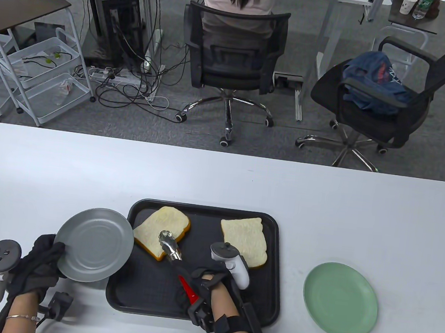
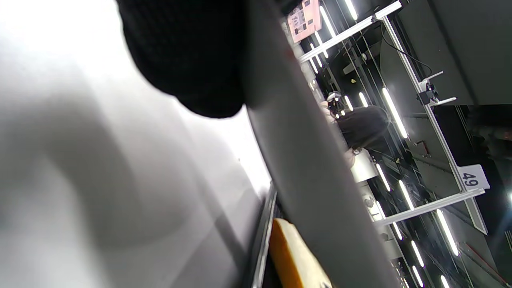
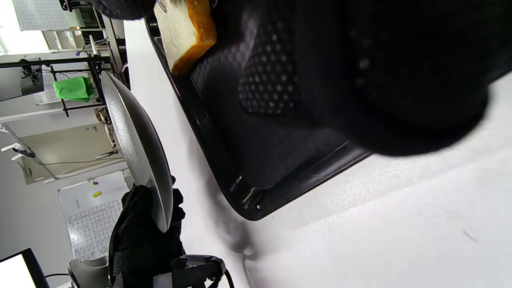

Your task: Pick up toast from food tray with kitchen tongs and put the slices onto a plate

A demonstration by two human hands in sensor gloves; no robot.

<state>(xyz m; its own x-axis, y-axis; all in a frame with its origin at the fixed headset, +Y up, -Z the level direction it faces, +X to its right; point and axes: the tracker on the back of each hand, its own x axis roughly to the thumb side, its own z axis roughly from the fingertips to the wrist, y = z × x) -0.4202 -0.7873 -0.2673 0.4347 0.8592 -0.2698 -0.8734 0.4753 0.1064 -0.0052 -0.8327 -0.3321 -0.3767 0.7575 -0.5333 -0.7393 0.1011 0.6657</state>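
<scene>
A black food tray [image 1: 267, 300] lies near the table's front edge with two toast slices on it. My right hand [image 1: 200, 288] grips red-handled metal tongs [image 1: 174, 253], whose tips rest on the left slice [image 1: 161, 229]; that slice's crust [image 3: 188, 40] shows in the right wrist view. The right slice [image 1: 244, 239] lies untouched. My left hand [image 1: 40, 264] holds a grey plate [image 1: 92, 250] by its near edge, lifted and tilted beside the tray's left rim. The plate's rim [image 2: 304, 160] crosses the left wrist view, and the grey plate [image 3: 136, 148] appears edge-on in the right wrist view.
A green plate [image 1: 339, 300] sits on the white table [image 1: 220, 182] to the right of the tray. Beyond the far table edge stand two office chairs [image 1: 234, 63], with a person seated at a desk, a wire trolley at left and cables on the floor.
</scene>
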